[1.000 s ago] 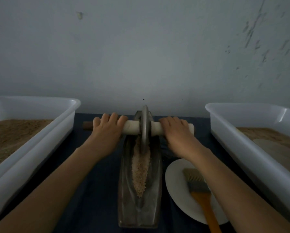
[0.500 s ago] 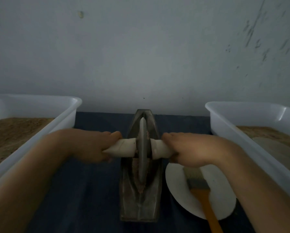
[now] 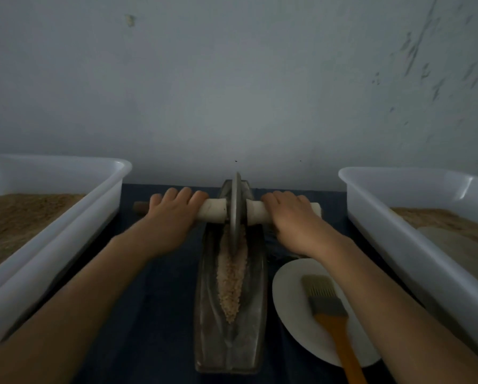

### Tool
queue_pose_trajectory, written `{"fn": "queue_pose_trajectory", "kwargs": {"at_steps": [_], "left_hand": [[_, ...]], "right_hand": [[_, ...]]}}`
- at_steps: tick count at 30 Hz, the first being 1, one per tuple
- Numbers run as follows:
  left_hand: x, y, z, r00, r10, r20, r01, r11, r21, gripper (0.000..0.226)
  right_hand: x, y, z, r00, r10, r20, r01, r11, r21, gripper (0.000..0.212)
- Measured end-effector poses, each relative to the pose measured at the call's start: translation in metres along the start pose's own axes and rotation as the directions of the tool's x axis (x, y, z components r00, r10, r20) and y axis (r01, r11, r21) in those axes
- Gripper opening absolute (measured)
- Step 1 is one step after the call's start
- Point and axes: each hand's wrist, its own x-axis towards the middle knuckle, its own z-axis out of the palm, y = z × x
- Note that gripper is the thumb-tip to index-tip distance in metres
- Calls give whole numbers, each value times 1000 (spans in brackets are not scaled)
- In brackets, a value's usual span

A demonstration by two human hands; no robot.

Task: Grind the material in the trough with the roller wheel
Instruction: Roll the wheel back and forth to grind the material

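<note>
trough [image 3: 204, 314] lies long and dark in the middle of the bench [image 3: 154, 314], one end close to the person and the other end by the wall. grain [image 3: 231, 278] sits in a thin pale line down the trough. the near part of the line looks rough and lumpy, with bits you can pick out one by one. so i think the grinding is under way but not done. more rolls up and down the trough are needed.

wheel [image 3: 235, 212] stands up on its edge at the far end of the trough, on the far end of the grain. a pale handle [image 3: 213, 212] sticks out of each side of the wheel. the left hand [image 3: 174, 214] lies over the handle left of the trough, fingers curled over the top. the right hand [image 3: 293, 217] does the same on the right of the trough.

a white plate [image 3: 293, 300] lies just right of the trough, and a brush [image 3: 332, 317] with an orange handle rests on it. a big white tub [image 3: 74, 217] with brown stuff in it stands well to the left of the trough. another tub [image 3: 393, 231] like it stands well to the right.

nothing lies in the path of the wheel. the plate is close to the trough, under the right arm, so i think the arm could bump the brush on the way back.
</note>
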Motion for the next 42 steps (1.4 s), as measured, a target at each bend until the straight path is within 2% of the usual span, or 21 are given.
{"fn": "queue_pose_trajectory", "kwargs": {"at_steps": [2,5,7,9,13,18,21,23,25,31,33,34,36,37,39,42], "left_hand": [[1,1,7,998,-14,-69,17,999,34,52],[1,3,6,997,-17,-70,21,999,44,52],[-1,3,-3,1000,-17,11,16,1000,16,49],[-6,3,-16,987,6,163,-2,1000,-22,47],[-23,5,-43,907,113,406,-77,992,-104,42],[-38,6,-70,791,216,573,-80,964,-253,32],[-37,4,-72,754,232,614,-45,951,-305,31],[-34,2,-68,760,229,609,-36,949,-313,30],[-28,1,-60,795,224,564,-32,944,-329,28],[-5,-4,-30,908,83,411,17,972,-233,40],[1,-2,-19,957,12,290,23,993,-116,42],[3,-1,-13,983,-11,186,22,998,-57,43],[5,4,-3,1000,-11,-24,12,999,30,44],[5,5,0,997,2,-80,2,999,52,44],[5,5,0,996,21,-86,-16,998,63,45],[0,4,-12,995,7,103,-11,999,36,45]], "right_hand": [[2,1,3,999,10,-30,-9,1000,5,50],[0,-1,1,1000,17,-14,-17,1000,2,45],[-3,-5,-4,999,17,47,-16,1000,-8,41],[-7,-9,-14,989,10,146,-10,1000,-4,37],[-25,-17,-35,945,-47,323,30,998,58,29],[-40,-21,-53,899,-101,427,73,994,81,27],[-39,-22,-57,880,-131,457,88,990,114,26],[-36,-21,-54,892,-124,434,82,990,114,27],[-31,-20,-48,924,-94,371,66,994,87,26],[-5,-7,-14,996,-27,88,31,998,-45,37],[-1,-2,-3,1000,-23,3,24,998,-56,42],[0,-1,2,999,-16,-28,15,998,-62,45],[1,1,9,998,16,-61,-20,998,-66,48],[1,1,10,998,31,-63,-35,997,-64,49],[-1,2,9,999,38,-37,-40,998,-58,47],[-7,-4,-2,998,12,60,-10,999,-48,40]]}}
